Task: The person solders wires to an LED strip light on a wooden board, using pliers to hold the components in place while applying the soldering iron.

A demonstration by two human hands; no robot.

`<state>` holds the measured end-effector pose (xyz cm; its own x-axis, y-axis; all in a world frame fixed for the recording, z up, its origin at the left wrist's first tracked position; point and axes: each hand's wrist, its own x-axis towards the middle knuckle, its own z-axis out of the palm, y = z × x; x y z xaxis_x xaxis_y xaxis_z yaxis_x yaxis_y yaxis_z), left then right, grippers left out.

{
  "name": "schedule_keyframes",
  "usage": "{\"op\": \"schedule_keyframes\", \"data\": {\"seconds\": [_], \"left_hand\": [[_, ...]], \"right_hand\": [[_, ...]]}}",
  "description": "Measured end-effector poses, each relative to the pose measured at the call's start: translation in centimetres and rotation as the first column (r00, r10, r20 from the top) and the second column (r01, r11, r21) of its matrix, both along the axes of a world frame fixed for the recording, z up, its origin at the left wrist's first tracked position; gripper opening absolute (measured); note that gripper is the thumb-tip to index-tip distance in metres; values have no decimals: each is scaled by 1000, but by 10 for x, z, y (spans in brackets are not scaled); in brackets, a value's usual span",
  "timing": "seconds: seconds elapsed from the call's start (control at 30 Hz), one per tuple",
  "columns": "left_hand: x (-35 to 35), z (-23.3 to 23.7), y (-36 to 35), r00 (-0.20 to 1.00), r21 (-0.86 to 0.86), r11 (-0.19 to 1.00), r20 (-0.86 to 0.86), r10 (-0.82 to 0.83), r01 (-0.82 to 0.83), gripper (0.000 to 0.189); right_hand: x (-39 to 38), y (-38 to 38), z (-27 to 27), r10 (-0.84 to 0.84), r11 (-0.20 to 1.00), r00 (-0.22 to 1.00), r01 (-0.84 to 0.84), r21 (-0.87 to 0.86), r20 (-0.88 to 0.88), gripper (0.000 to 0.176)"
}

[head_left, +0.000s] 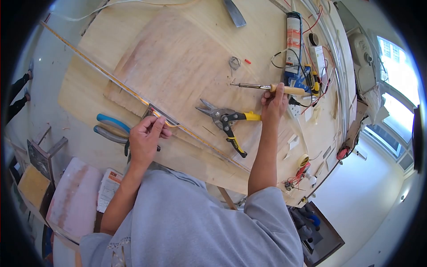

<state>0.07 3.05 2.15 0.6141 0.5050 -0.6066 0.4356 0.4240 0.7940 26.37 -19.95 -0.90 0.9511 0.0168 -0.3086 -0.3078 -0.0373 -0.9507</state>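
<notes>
My right hand [275, 104] is closed round the wooden handle of a soldering iron [253, 86]. Its metal tip points left over the wooden board. My left hand [149, 135] pinches a thin piece of yellowish LED strip [172, 125] beside a long, narrow metal channel [106, 73]. An orange-yellow strip runs along this channel, which lies diagonally across the bench. Between my hands rest tin snips [222, 118] with yellow and black handles, jaws apart. Pliers [111, 127] with a blue grip lie left of my left hand, partly hidden by it.
Beyond the iron's tip lie a tangle of thin wire [234, 63] and a small red piece [247, 61]. A sealant tube [293, 40], loose wires and tools crowd the right side. A tape roll [303, 160] sits near the right edge. A metal blade [234, 13] lies at the back.
</notes>
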Motion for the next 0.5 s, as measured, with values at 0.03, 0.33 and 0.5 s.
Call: {"op": "schedule_keyframes", "data": {"seconds": [0.03,0.33,0.5], "left_hand": [[0,0,0,1000,2,1000,1,-3,3,23],[0,0,0,1000,5,1000,1,-6,6,22],[0,1,0,1000,4,1000,-5,-10,10,22]], "right_hand": [[0,0,0,2,1000,1000,-2,-5,4,32],[0,6,3,-15,999,1000,14,-30,-7,31],[0,6,4,-22,998,999,20,-57,-27,30]]}}
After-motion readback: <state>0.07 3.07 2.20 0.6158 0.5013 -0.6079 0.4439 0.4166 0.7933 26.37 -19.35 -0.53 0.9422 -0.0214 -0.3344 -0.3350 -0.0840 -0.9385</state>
